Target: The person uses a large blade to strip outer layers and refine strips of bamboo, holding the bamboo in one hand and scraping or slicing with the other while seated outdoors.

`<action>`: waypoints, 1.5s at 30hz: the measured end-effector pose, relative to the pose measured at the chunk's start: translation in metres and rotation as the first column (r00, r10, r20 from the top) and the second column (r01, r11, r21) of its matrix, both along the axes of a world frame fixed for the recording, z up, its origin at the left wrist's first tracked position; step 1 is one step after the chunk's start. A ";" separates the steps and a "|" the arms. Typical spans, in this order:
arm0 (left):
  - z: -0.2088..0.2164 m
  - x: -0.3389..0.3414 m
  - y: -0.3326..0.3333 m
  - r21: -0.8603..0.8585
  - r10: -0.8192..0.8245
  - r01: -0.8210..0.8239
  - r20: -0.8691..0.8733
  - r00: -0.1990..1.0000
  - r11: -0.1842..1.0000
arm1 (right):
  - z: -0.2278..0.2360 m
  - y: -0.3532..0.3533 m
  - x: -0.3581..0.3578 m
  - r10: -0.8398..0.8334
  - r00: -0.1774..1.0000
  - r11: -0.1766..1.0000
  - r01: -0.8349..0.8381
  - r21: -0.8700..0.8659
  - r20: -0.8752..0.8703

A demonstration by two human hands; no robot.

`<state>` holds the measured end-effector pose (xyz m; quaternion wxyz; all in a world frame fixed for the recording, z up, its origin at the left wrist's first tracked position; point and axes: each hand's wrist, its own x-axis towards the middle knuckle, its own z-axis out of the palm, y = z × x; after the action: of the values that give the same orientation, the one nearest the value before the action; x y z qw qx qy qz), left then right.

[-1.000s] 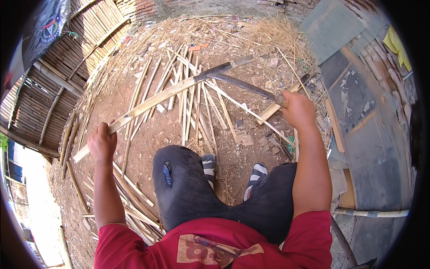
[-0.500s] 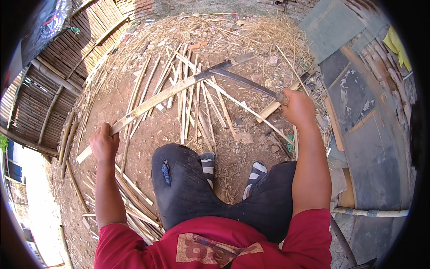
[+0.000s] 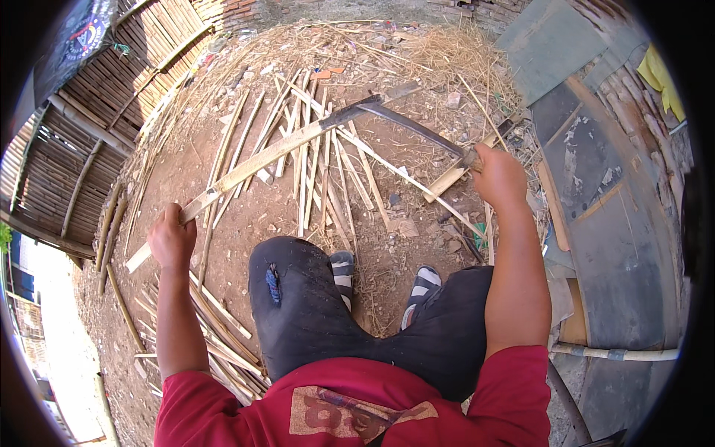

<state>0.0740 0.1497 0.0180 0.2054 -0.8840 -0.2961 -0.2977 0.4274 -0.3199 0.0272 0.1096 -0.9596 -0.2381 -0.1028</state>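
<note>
A: Where's the workpiece?
B: Long pale bamboo strip (image 3: 257,164), held slantwise in front of the person, lower end at left, far end up past centre. Dark stretch toward the far end; can't tell if stain or shadow.

A: Tool?
B: Long dark blade (image 3: 417,132). Its tip overlaps the strip's dark stretch in view. Contact or slight gap: can't tell.

A: Fingers?
B: Left hand (image 3: 173,238): fingers curled closed round the strip near its lower end, a short tail sticking out beyond. Right hand (image 3: 500,177): fingers wrapped tight on the handle (image 3: 471,158). No slack visible in either.

A: Step?
B: My read: working the blade along the strip's far part. Mid-step, not finished.

A: What does the next move call for?
B: Steady left grip so the strip doesn't twist, blade angle controlled, stroke kept away from the left hand and knees. A long overhang probably flexes under load.

A: Surroundings?
B: Loose strips (image 3: 310,179) fanned on the dirt ground (image 3: 186,160) below the workpiece, another bundle (image 3: 223,354) by the left forearm. Wide bamboo piece (image 3: 447,182) near the right hand. Farther out: bamboo fence (image 3: 82,179) left, dark boards (image 3: 633,268) right.
</note>
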 end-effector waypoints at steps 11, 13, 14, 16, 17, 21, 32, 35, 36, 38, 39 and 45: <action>-0.003 0.003 -0.005 -0.019 0.002 -0.002 -0.018 1.000 1.000 | 0.000 0.016 -0.008 0.074 0.997 0.997 -0.074 -0.011 -0.035; -0.003 0.001 -0.003 -0.023 0.019 -0.020 -0.013 1.000 1.000 | 0.001 0.010 -0.003 0.001 0.998 1.000 -0.002 -0.015 -0.069; -0.003 0.000 -0.003 -0.025 0.028 -0.028 -0.011 1.000 0.999 | 0.002 0.008 -0.002 -0.012 0.997 1.000 0.010 -0.029 -0.072; -0.004 0.001 -0.003 -0.018 0.003 -0.003 0.006 1.000 1.000 | -0.001 0.008 -0.003 0.020 0.999 0.999 -0.022 -0.024 -0.051; -0.005 0.002 -0.004 -0.014 -0.010 0.011 0.015 1.000 1.000 | -0.009 0.012 -0.004 0.068 0.997 0.998 -0.068 -0.003 -0.025; -0.012 0.005 -0.010 -0.067 0.034 -0.034 0.001 0.999 0.997 | 0.000 0.033 -0.025 0.218 0.974 0.973 -0.222 -0.057 -0.067; -0.012 0.006 -0.016 -0.130 0.056 -0.057 -0.006 0.998 0.990 | -0.005 0.018 -0.009 0.129 0.991 0.991 -0.129 -0.023 0.016; -0.013 0.004 -0.017 -0.129 0.073 -0.076 -0.025 0.997 0.989 | -0.010 0.015 -0.003 0.088 0.996 0.996 -0.089 0.013 0.032; -0.013 0.004 -0.017 -0.122 0.072 -0.073 -0.014 0.997 0.990 | -0.010 0.012 0.001 0.055 0.998 0.998 -0.056 0.040 0.032; -0.013 0.004 -0.018 -0.108 0.070 -0.069 0.007 0.997 0.992 | -0.007 0.003 0.005 0.004 1.000 0.999 -0.005 0.043 0.020; -0.011 0.005 -0.021 -0.107 0.074 -0.072 0.008 0.997 0.992 | -0.007 0.000 0.006 -0.023 1.000 0.999 0.023 0.043 0.012; -0.009 0.002 -0.017 -0.097 0.076 -0.079 -0.036 0.996 0.992 | -0.002 0.023 -0.009 0.160 0.986 0.986 -0.158 -0.059 0.040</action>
<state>0.0759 0.1328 0.0095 0.1780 -0.8857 -0.3410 -0.2601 0.4187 -0.2972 0.0250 0.0855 -0.9377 -0.3189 -0.1082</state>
